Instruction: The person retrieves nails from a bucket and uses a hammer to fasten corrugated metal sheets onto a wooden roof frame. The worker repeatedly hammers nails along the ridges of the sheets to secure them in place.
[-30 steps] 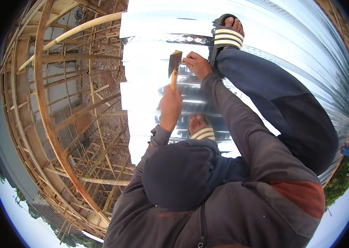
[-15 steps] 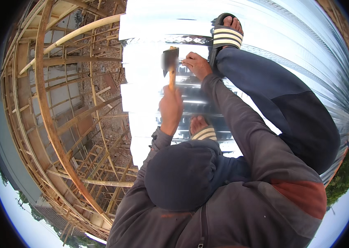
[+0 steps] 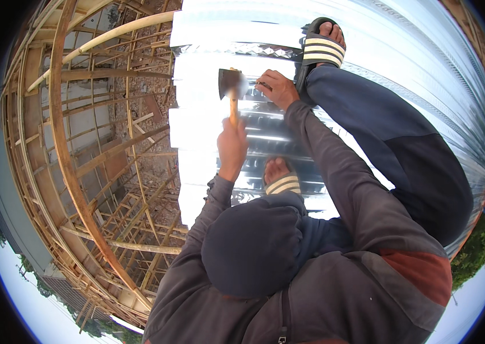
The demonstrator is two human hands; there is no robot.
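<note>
My left hand (image 3: 232, 148) is closed round the wooden handle of a hatchet (image 3: 230, 84). Its dark blade points left, and the blunt back, partly blurred, faces my other hand. Just to the right, my right hand (image 3: 278, 90) is closed low over the shiny ribbed metal sheet (image 3: 205, 129). Its fingertips pinch a thin, dark, nail-like piece (image 3: 263, 85), too small to make out fully. A small gap separates hatchet and fingers.
My sandalled feet rest on the sheet, one sandal (image 3: 322, 50) beyond my right hand, another (image 3: 283, 184) nearer me. Left of the sheet's stepped edge is a drop with bamboo poles (image 3: 119, 31) and wooden framing (image 3: 61, 132). More ribbed metal sheeting (image 3: 426, 74) spreads right.
The hatchet has swung a little to the left, away from my right hand, and its blade now shows more side-on. My right hand stays in nearly the same place, fingers still pinched.
</note>
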